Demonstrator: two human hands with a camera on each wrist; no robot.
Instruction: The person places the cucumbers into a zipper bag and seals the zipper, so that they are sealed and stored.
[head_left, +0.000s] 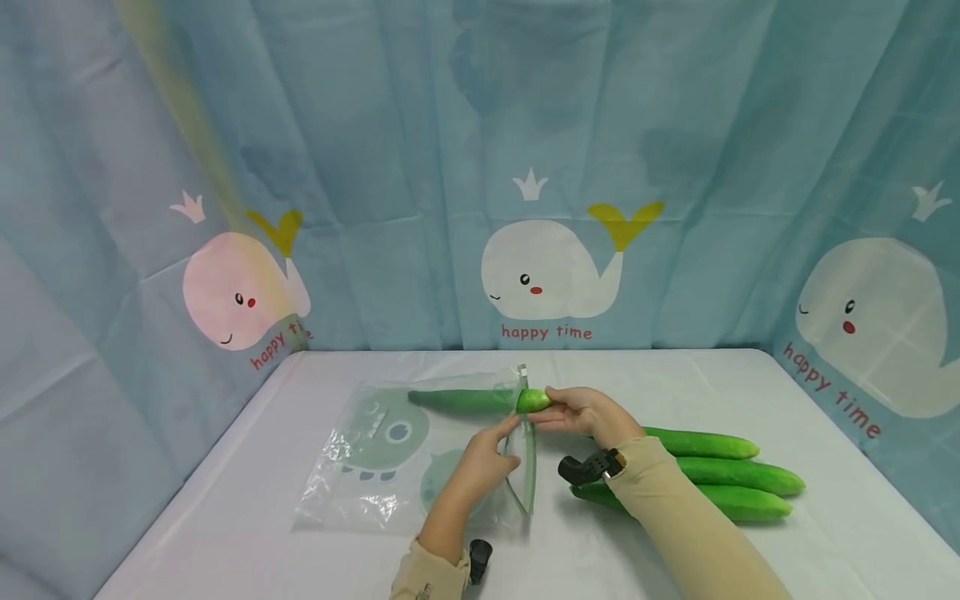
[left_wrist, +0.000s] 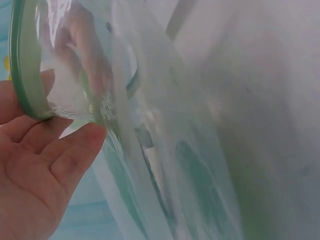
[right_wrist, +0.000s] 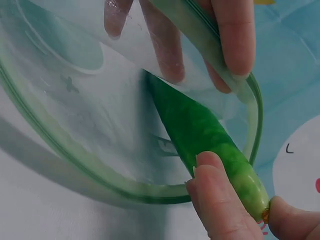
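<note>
A clear zip bag point(head_left: 330, 508) with green cartoon prints lies flat, its green-edged mouth point(head_left: 531, 475) facing right and spread apart. My left hand point(head_left: 480, 462) pinches the rim of that mouth; in the left wrist view, thumb and fingers of the left hand point(left_wrist: 40, 165) lie on either side of the bag's edge. Most of a green cucumber point(head_left: 536, 401) is inside the bag, along its far side. Its pale end sticks out, and my right hand point(head_left: 588, 412) grips it there. The right wrist view shows the cucumber point(right_wrist: 200, 125) running through the bag's opening, dark tip inward.
On the right of the white table point(head_left: 225, 500) lie three more cucumbers point(head_left: 742, 473) side by side, partly behind my right forearm. A blue curtain point(head_left: 420, 275) with whale prints hangs around the table. Black wrist devices point(head_left: 585, 469) sit on both wrists.
</note>
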